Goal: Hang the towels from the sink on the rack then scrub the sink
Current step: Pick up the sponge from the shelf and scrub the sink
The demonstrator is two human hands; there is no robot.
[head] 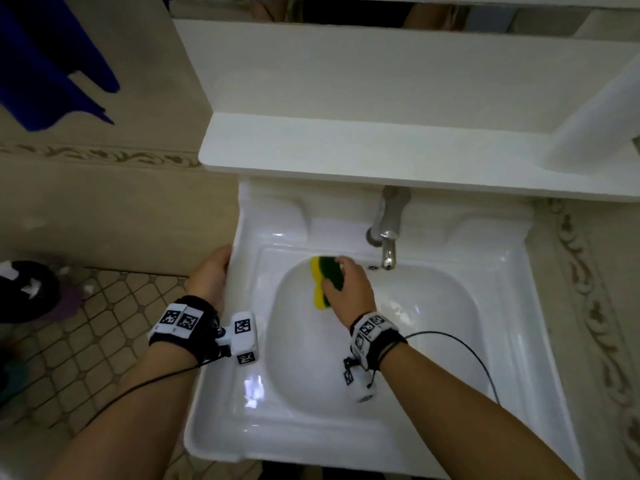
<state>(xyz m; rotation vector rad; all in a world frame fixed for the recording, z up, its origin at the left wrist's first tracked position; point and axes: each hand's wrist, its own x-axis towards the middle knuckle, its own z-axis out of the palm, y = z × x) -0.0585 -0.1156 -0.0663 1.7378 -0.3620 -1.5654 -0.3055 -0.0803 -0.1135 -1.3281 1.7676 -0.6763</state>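
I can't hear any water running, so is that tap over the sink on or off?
Off, it seems: no stream falls from the faucet spout into the sink, though the blurry basin may be wet.

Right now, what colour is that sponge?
Yellow with a green scrubbing side, the sponge shows in the head view.

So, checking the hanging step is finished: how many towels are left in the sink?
0. The sink basin holds only the right hand with a sponge. Blue cloth hangs upper left.
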